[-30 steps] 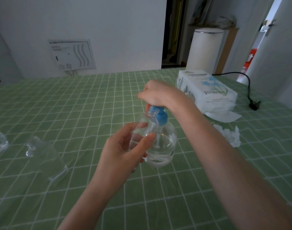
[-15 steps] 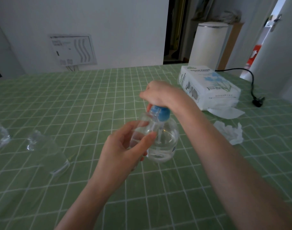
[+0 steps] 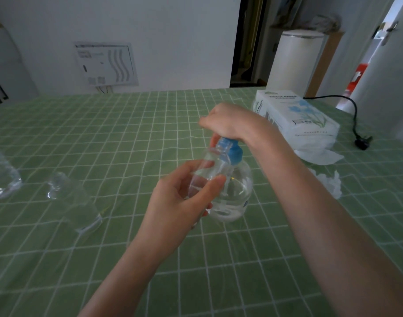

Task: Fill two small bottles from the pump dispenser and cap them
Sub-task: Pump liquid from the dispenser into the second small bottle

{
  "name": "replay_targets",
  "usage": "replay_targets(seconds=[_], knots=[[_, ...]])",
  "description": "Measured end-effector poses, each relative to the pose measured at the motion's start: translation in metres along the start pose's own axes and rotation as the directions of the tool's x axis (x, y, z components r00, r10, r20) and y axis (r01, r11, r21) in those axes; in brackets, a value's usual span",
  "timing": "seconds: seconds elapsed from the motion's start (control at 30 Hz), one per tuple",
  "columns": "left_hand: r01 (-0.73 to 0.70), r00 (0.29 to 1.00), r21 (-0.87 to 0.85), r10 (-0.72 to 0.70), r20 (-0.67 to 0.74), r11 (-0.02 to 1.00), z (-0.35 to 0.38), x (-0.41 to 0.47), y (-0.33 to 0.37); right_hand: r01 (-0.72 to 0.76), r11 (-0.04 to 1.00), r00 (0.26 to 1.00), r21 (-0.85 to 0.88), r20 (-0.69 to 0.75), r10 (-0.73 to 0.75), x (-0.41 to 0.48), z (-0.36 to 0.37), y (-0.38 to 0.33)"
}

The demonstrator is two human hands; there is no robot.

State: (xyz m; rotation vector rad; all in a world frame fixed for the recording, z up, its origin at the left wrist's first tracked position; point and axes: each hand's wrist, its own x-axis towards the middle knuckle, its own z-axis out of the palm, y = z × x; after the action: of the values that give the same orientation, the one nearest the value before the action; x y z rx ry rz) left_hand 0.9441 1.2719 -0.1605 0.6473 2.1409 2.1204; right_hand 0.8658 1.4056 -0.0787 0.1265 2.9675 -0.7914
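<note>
DESK: Hands first. What are they doing?

PHOTOGRAPHER: Left hand (image 3: 182,202) grips a small bottle (image 3: 201,178), thumb (image 3: 215,183) across the front, fingers behind. Right hand (image 3: 228,124) sits on top of the pump dispenser (image 3: 236,193), fingers curled down over the pump head (the head itself is hidden).

DESK: Which way does the small bottle point?

PHOTOGRAPHER: Its long axis is tilted, with the threaded open mouth up toward 1 o'clock, right at the dispenser's blue collar (image 3: 234,154). The base is buried in the palm. It sits at frame centre, against the dispenser's 9 o'clock side.

DESK: And the dispenser?

PHOTOGRAPHER: Upright on the green checked tablecloth (image 3: 127,133). It is round-bellied clear plastic, with liquid low inside and a thin tube running down through it.

DESK: Anything around it?

PHOTOGRAPHER: A second clear bottle (image 3: 74,202) stands uncapped at 9 o'clock, well apart. A clear container (image 3: 1,179) is cut off by the left edge. At 2 o'clock lies a soft white tissue pack (image 3: 296,117), with a crumpled tissue (image 3: 328,181) at 3 o'clock. A black cable (image 3: 355,115) ends in a plug beyond the pack.
</note>
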Motion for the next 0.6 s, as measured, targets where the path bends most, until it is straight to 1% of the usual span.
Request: replay_targets(seconds=[0.13, 0.23, 0.37, 0.47, 0.6], knots=[[0.019, 1.000, 0.002, -0.019, 0.008, 1.000, -0.001, -0.002, -0.001, -0.022, 0.999, 0.999, -0.040, 0.025, 0.023, 0.000, 0.005, 0.002], [0.034, 0.999, 0.020, -0.034, 0.000, 0.999, -0.001, -0.003, -0.002, -0.028, 0.996, 1.000, -0.083, 0.005, 0.028, 0.002, 0.007, 0.003], [0.031, 1.000, 0.020, -0.031, -0.002, 0.999, -0.001, -0.002, -0.002, -0.014, 0.997, 1.000, -0.069, -0.025, 0.013, 0.001, 0.003, 0.003], [0.018, 1.000, -0.011, -0.018, -0.009, 1.000, 0.000, -0.001, 0.000, 0.005, 0.999, 0.998, -0.050, -0.070, -0.008, 0.000, -0.003, 0.000], [0.023, 1.000, -0.002, -0.023, -0.009, 1.000, 0.001, 0.000, 0.002, 0.001, 0.999, 0.998, -0.034, -0.055, -0.003, -0.001, -0.002, -0.003]])
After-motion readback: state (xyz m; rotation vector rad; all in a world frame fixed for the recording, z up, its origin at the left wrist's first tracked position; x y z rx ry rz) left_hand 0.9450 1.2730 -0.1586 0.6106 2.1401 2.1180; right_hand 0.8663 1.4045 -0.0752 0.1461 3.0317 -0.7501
